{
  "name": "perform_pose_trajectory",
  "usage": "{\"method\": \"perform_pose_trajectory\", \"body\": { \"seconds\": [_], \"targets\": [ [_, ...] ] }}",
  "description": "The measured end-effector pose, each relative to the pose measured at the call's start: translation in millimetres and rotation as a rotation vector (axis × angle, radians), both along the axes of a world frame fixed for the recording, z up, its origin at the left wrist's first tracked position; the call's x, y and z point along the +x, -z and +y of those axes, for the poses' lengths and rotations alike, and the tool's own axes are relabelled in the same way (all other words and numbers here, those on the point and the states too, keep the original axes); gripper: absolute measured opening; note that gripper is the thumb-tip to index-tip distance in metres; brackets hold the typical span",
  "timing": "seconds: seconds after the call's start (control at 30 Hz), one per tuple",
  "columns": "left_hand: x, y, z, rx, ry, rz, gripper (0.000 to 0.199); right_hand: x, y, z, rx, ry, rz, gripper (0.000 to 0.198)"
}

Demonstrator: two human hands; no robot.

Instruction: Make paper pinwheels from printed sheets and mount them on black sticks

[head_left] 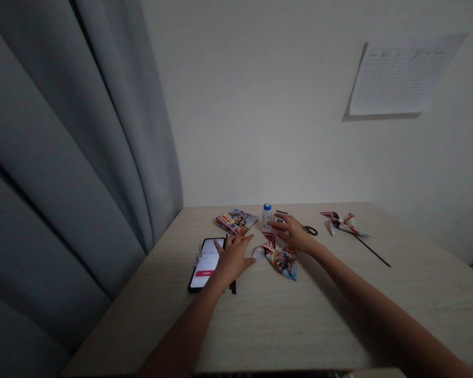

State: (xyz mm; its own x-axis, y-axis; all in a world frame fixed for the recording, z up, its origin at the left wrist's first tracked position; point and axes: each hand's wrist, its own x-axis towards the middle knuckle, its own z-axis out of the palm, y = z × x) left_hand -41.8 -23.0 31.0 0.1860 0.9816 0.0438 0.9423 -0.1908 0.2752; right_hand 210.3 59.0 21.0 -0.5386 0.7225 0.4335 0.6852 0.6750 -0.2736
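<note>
My left hand (233, 258) is spread open over several black sticks (233, 287), which it partly covers, just right of a phone (203, 266). My right hand (295, 234) reaches past a folded printed-paper pinwheel (284, 261), its fingers stretched apart. Its fingertips are close beside a small white bottle with a blue cap (267, 216); whether they touch it I cannot tell. The paper pinwheel lies on the table between both hands, with part of it under the right hand. Black scissor handles (310, 230) show behind the right hand, their blades hidden.
A stack of colourful printed paper (236, 220) lies at the back left. Farther right, another paper pinwheel (345, 224) is joined to a dark stick (372, 251). Grey curtains (102, 131) hang along the table's left side, and a white wall stands behind it.
</note>
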Motion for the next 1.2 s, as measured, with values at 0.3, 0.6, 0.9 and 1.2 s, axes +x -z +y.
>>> {"method": "perform_pose_trajectory", "body": {
  "seconds": [0.3, 0.6, 0.9, 1.2],
  "targets": [
    [-1, 1.2, 0, 0.039, -0.014, 0.028, 0.069, -22, 10, 17, -0.085, 0.058, -0.001, 0.055],
    [0, 4.3, 0, 0.070, -0.016, 0.031, 0.064, -21, 16, 21, -0.011, 0.031, 0.170, 0.058],
    [-1, 6.7, 1, 0.082, -0.008, 0.007, 0.057, 6, -5, -2, 0.109, 0.111, 0.386, 0.058],
    [1, 1.1, -4, 0.059, 0.039, -0.085, 0.049, 35, -9, -17, 0.127, 0.254, 0.565, 0.053]
  ]
}}
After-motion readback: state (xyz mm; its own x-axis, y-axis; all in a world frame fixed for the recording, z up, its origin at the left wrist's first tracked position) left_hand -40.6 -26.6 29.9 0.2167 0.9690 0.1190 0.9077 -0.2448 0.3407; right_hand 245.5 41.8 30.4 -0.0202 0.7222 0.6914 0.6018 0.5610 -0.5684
